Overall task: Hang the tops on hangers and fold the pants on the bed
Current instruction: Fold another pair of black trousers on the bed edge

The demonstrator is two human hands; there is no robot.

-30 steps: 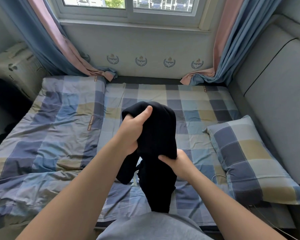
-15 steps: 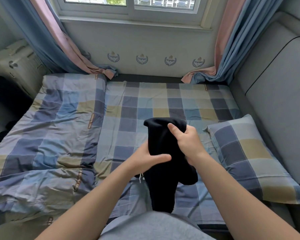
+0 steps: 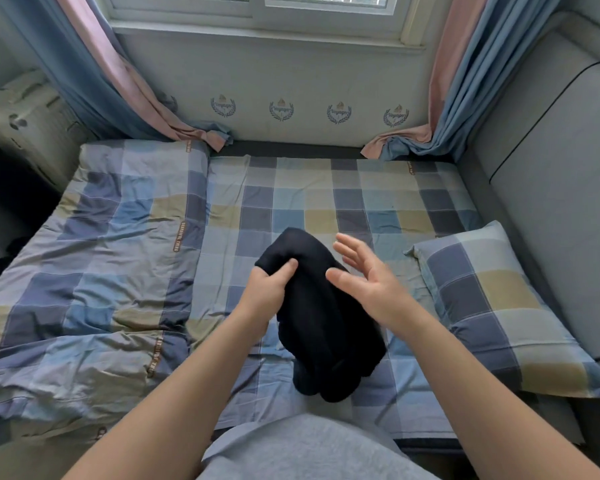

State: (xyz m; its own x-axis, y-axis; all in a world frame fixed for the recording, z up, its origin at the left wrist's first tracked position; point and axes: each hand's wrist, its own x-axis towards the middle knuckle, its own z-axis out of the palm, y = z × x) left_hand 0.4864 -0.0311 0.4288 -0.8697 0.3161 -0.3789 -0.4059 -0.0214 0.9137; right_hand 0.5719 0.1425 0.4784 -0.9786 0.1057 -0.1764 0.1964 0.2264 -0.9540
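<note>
Head view: black pants [image 3: 326, 317] are gripped at the top by the left hand [image 3: 269, 292].
Right hand [image 3: 367, 282]: held spread, empty, just right of the grip.

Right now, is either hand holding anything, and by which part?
The left hand grips the bundled black garment at its upper left edge, thumb on top. The right hand is open beside it, holding nothing.
</note>
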